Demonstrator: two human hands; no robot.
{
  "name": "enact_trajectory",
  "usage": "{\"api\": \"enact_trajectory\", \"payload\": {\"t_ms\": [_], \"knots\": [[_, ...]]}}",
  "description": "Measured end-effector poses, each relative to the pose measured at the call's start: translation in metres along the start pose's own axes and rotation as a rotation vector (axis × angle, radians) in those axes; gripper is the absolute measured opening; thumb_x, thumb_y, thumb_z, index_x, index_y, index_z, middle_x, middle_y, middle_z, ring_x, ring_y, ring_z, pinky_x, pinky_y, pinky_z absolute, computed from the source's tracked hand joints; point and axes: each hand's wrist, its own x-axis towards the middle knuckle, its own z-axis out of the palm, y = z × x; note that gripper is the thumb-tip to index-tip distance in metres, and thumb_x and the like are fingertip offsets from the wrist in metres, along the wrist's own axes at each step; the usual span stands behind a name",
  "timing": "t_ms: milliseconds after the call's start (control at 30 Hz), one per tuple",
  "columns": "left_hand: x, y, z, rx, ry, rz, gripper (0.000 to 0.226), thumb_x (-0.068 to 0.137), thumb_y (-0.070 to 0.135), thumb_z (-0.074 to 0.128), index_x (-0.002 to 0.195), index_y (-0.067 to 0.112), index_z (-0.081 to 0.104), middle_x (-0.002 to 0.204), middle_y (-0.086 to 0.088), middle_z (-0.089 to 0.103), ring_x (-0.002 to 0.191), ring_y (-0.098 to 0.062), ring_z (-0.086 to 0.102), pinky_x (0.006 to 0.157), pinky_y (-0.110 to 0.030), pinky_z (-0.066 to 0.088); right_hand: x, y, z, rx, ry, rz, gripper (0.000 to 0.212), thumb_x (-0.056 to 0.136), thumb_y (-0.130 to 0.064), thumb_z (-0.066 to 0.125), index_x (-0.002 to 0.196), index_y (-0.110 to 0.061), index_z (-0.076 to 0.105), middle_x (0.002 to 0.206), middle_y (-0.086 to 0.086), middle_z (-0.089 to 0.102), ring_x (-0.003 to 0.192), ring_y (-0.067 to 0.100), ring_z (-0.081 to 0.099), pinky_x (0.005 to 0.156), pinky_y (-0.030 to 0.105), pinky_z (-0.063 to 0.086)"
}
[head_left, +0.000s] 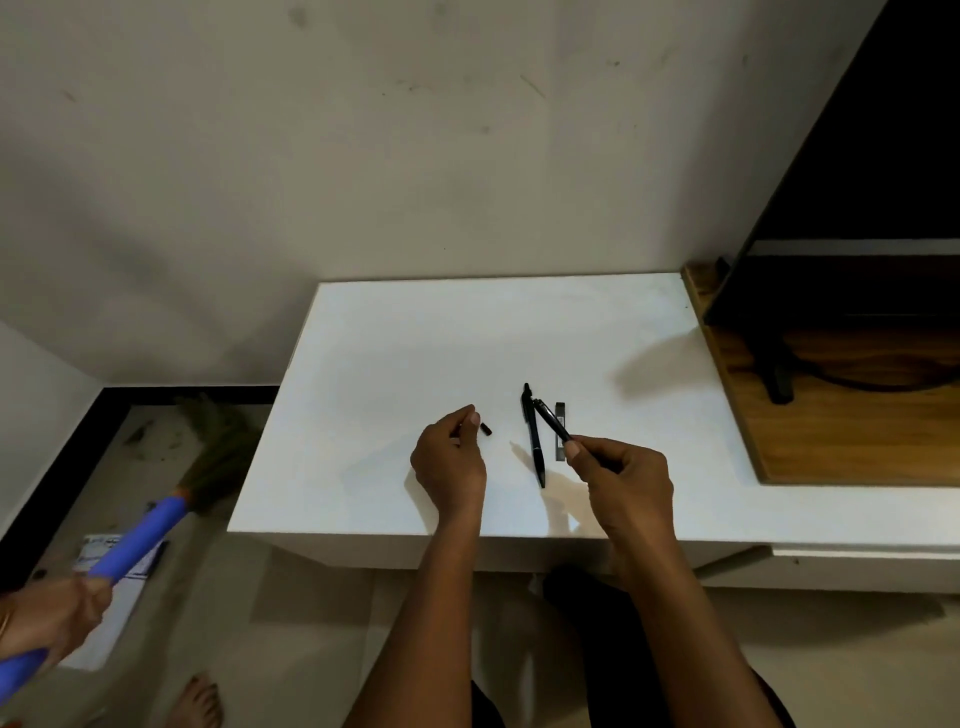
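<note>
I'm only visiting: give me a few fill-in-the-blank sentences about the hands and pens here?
1. The right hand grips a pen whose colour is ____.
2. A second pen lies flat on the ____ table.
3. The left hand, pinching a tiny dark part, has a small cap lying just to its ____.
4. At far left, the broom handle is ____.
Missing words: black; white; right; blue.

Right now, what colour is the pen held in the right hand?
Black. The head view shows it best: the pen pinched by the right hand.
</note>
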Motion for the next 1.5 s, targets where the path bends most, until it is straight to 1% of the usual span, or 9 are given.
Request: {"api": "enact_trajectory", "payload": {"t_ms": [100,233,400,667,800,900,1233,1333,1500], "knots": [[-0.003,0.014,-0.010,-0.121,0.014,-0.014,0.015,0.095,0.021,0.066,0.104,0.015,0.077,0.093,-0.001,0.074,0.080,-0.021,0.071,0.077,-0.042,0.059,-0.001,-0.001,0.000,0.000,-0.007,0.004,0.015,0.088,-0.020,0.076,0.101,-0.015,0.081,0.088,-0.010,0.075,0.084,-0.004,0.064,0.064,0.011,0.041],[-0.013,0.034,-0.021,-0.272,-0.244,-0.048,0.015,0.093,0.032,0.068,0.099,0.025,0.079,0.083,0.007,0.075,0.066,0.000,0.067,0.063,-0.025,0.054,-0.003,-0.004,0.002,0.017,-0.011,0.005,0.015,0.087,-0.020,0.077,0.101,-0.016,0.081,0.083,-0.015,0.073,0.081,-0.004,0.063,0.063,0.013,0.041],[-0.015,0.049,-0.026,-0.319,-0.440,-0.083,0.019,0.091,0.032,0.071,0.102,0.019,0.078,0.086,0.002,0.078,0.074,-0.009,0.071,0.059,-0.021,0.051,-0.007,-0.008,0.003,0.005,-0.028,-0.004,0.013,0.087,-0.018,0.077,0.099,-0.018,0.080,0.078,-0.019,0.069,0.079,-0.004,0.062,0.064,0.014,0.041],[-0.008,0.047,-0.032,-0.389,-0.475,-0.194,0.012,0.088,0.030,0.074,0.094,0.020,0.077,0.081,0.008,0.079,0.070,-0.001,0.072,0.064,-0.026,0.051,-0.009,-0.014,0.006,-0.016,-0.058,-0.022,0.013,0.086,-0.016,0.077,0.099,-0.020,0.081,0.079,-0.015,0.072,0.086,0.003,0.067,0.070,0.018,0.046],[-0.007,0.047,-0.033,-0.444,-0.440,-0.254,0.006,0.085,0.027,0.077,0.086,0.021,0.077,0.079,0.006,0.079,0.068,-0.003,0.073,0.062,-0.026,0.052,-0.009,-0.014,0.008,-0.049,-0.068,-0.022,0.016,0.086,-0.019,0.078,0.102,-0.019,0.080,0.081,-0.015,0.071,0.082,-0.003,0.062,0.072,0.021,0.045],[-0.008,0.048,-0.030,-0.453,-0.406,-0.252,0.006,0.086,0.024,0.077,0.083,0.019,0.076,0.076,0.005,0.079,0.071,-0.007,0.075,0.057,-0.024,0.053,-0.010,-0.014,0.009,-0.061,-0.067,-0.014,0.017,0.086,-0.020,0.078,0.102,-0.020,0.080,0.086,-0.010,0.073,0.084,0.005,0.065,0.079,0.028,0.047],[-0.004,0.045,-0.021,-0.400,-0.366,-0.225,0.006,0.088,0.022,0.074,0.084,0.017,0.074,0.076,0.004,0.078,0.074,-0.009,0.077,0.052,-0.023,0.053,-0.005,-0.012,0.011,-0.105,-0.046,0.009,0.011,0.085,-0.023,0.079,0.096,-0.026,0.081,0.082,-0.014,0.072,0.098,0.018,0.069,0.093,0.044,0.053],[0.002,0.041,-0.022,-0.381,-0.355,-0.248,0.005,0.088,0.023,0.075,0.086,0.018,0.074,0.079,0.002,0.079,0.072,-0.009,0.076,0.052,-0.024,0.052,-0.002,-0.012,0.017,-0.166,-0.052,-0.006,0.011,0.085,-0.024,0.079,0.095,-0.027,0.081,0.089,-0.008,0.077,0.100,0.021,0.069,0.098,0.050,0.050],[0.022,0.024,-0.042,-0.414,-0.287,-0.307,0.007,0.085,0.024,0.077,0.087,0.017,0.076,0.077,0.003,0.078,0.070,-0.012,0.069,0.056,-0.027,0.050,0.001,-0.008,0.020,-0.174,-0.024,0.012,0.009,0.085,-0.023,0.079,0.090,-0.029,0.081,0.087,-0.009,0.077,0.097,0.019,0.070,0.096,0.047,0.052]]}}
